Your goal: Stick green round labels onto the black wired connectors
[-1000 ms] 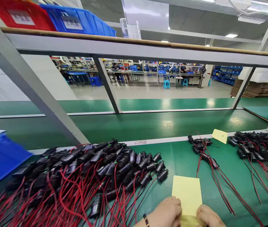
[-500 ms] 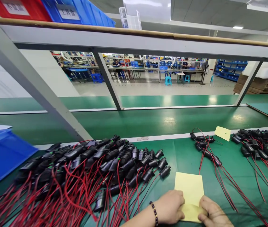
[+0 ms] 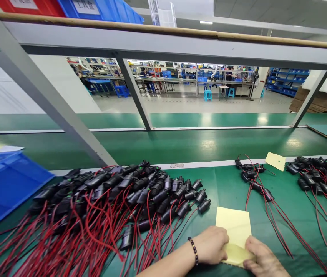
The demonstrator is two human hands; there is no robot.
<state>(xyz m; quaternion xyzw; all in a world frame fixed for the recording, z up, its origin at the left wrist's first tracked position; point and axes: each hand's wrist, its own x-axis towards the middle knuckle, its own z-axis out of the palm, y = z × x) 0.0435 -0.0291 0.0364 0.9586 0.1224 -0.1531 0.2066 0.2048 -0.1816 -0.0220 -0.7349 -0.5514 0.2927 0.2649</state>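
Observation:
A pale yellow sheet of paper (image 3: pixel 234 221), its lower part bent up into a fold, is held low over the green table mat. My left hand (image 3: pixel 211 245), with a beaded bracelet on the wrist, pinches its left edge. On the opposite edge, the fingers of my right hand (image 3: pixel 263 256) are closed round the paper. Left of my hands lies a big heap of black cylindrical parts (image 3: pixel 151 188) with red and dark wires. A few more such parts (image 3: pixel 255 181) lie beyond the paper, to the right.
Another pile of wired black parts (image 3: pixel 320 175) is at the right, with a yellow slip (image 3: pixel 275 161) beside it. A blue bin (image 3: pixel 10 184) stands at the left. Slanting grey posts (image 3: pixel 56 92) carry a shelf (image 3: pixel 163 36) across the bench, with red and blue bins on top.
The view has shifted slightly, so the scene sits a little further right. Both hands keep hold of the yellow paper, and its lower fold has changed shape slightly.

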